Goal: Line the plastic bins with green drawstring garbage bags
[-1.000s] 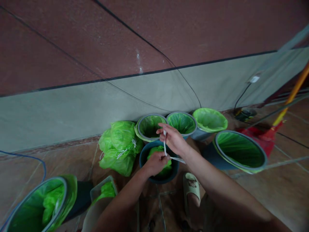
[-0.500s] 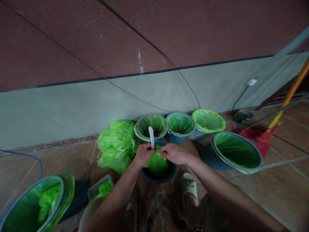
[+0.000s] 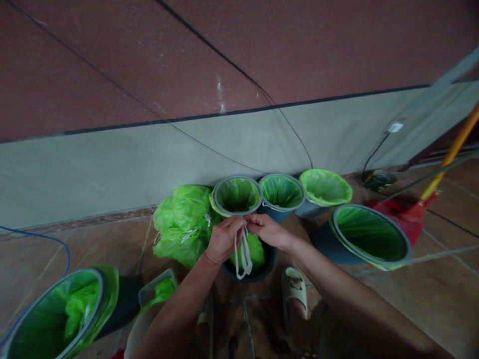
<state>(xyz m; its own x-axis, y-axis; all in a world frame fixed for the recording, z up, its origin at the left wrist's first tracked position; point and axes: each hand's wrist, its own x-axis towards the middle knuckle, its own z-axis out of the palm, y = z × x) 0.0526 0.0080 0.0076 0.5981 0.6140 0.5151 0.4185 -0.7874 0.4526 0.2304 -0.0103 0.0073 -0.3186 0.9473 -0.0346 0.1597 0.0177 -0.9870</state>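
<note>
My left hand and my right hand meet above a blue bin, their fingers pinched together. Both hold a white drawstring, whose loops hang down below the fingertips. Under them, a green garbage bag bulges up inside the bin. The fingers partly hide the spot where the drawstring joins the bag. Left of my hands lies a pile of tied green garbage bags with white strings.
Along the wall stand lined bins, including a grey-rimmed bin. Another lined bin is on the right, before a red dustpan with a yellow handle. At lower left are a large lined bin and a small container.
Both hands have risen slightly and come closer together. The drawstring loop stood up above my left fingers before; now its loops hang down in front of the bag.
</note>
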